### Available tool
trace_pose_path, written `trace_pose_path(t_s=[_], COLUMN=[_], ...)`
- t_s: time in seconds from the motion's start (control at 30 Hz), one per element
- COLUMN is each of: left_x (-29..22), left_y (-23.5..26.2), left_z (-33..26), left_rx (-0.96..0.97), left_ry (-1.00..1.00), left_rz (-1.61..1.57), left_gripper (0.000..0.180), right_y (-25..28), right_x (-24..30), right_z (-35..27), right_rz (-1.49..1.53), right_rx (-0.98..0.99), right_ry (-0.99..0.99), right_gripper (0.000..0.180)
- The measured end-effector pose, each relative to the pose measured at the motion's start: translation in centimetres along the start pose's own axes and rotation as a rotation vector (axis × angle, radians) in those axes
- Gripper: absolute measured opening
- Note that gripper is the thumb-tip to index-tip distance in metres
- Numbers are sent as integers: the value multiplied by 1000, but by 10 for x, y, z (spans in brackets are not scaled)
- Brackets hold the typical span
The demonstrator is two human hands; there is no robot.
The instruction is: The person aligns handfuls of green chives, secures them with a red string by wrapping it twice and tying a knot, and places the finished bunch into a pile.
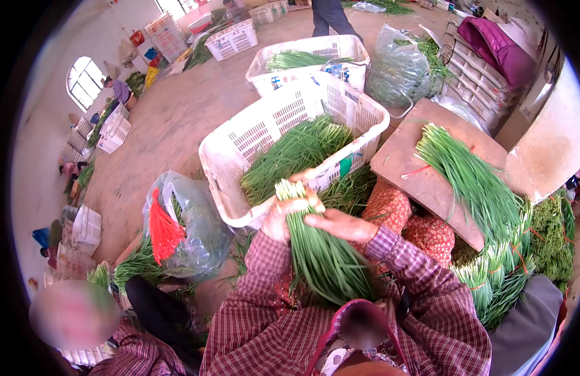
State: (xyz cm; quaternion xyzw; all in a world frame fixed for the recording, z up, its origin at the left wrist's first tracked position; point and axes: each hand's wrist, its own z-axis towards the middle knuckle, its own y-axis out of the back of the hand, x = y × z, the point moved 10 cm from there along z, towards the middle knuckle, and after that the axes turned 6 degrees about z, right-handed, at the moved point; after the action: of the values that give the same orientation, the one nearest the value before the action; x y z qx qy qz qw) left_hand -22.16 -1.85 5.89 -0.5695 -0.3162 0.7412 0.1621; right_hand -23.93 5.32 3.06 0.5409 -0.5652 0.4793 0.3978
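A bunch of green chives (321, 257) with pale cut ends stands upright in front of my chest. My left hand (278, 219) is wrapped around the bunch near its top. My right hand (340, 224) lies flat against the bunch's right side, fingers pointing left. Just behind the hands a white plastic crate (283, 119) holds more loose chives (296, 153). Both my sleeves are dark red plaid.
A wooden board (421, 182) on the right carries a heap of chives, with tied bundles (503, 276) below it. A clear bag with red ties (164, 229) lies left. More crates (315, 56), bags and other people stand around the concrete floor.
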Motion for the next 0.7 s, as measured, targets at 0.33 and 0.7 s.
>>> trace_pose_path(t_s=[0.33, 0.7], left_x=[-229, -265], left_y=[40, 74], left_z=[-3, -31], left_rx=[-153, -329], left_ry=[-637, -840], left_rz=[215, 261], left_gripper=[37, 40], right_y=[64, 58], right_x=[-11, 105], right_z=[5, -59], right_rz=[-777, -672], right_rx=[-402, -727], right_ry=[370, 687], right_gripper=[41, 16])
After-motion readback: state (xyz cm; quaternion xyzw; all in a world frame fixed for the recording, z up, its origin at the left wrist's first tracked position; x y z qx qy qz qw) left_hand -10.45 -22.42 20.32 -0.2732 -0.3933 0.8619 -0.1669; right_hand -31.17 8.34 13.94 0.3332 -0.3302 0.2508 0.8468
